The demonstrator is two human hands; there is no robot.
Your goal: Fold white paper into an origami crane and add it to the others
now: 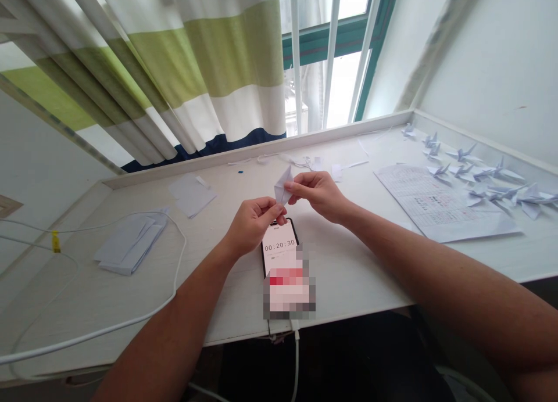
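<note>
Bare forearms (436,280) reach in from the lower corners of the view, nearest the camera, and meet above the far end of a phone. Between the fingertips there is a small piece of white folded paper (282,187), pointed at the top, held up just beyond the phone (279,259). The left hand (250,225) pinches its lower tip between thumb and fingers, and the right hand (320,194) pinches its right side the same way, thumb on the near face. The phone lies face up beneath, its screen reading 00:20:30, its lower part blurred into blocks; a charging cable (297,355) hangs at its near end.

Beyond the phone, thin paper strips (305,161) and a small blue piece (240,172) are scattered on the white desk (349,274). Left of the phone are a stack of folded paper (131,242), some loose sheets (192,196) farther back, and a looping white cord (131,320). Well to its right, a printed sheet (427,198) lies flat, with folded paper cranes (462,153) clustered along and beyond it. Behind everything hang a green-and-white striped curtain (231,53) and white window bars (331,59).
</note>
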